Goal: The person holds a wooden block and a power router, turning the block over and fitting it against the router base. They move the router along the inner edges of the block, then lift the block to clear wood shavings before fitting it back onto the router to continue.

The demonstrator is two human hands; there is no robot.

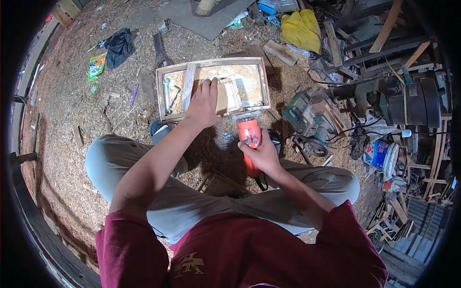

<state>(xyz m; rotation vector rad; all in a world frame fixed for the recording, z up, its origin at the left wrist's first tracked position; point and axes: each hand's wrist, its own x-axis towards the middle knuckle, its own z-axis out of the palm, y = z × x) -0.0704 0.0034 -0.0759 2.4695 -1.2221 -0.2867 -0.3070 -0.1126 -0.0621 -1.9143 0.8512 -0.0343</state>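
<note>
A red trim router [248, 144] with a clear base is gripped in my right hand [263, 152], fingers wrapped round its body. Its base meets the near edge of a shallow wooden tray [216, 61], at the tray's right half. My left hand [204, 104] presses down over a wooden piece [224, 98] inside the tray, fingers bent over it and thumb near the tray's front edge. The bit of the router is hidden from view. Left of my left hand, a wooden strip [188, 86] lies across the tray, beside a wrench [167, 96].
Sawdust and shavings cover the ground. At right stand a green machine [300, 110], a large dark motor [415, 103] and a paint bucket [382, 156]. A yellow sack [301, 31] lies at the back; a black plastic bag [119, 48] lies at left.
</note>
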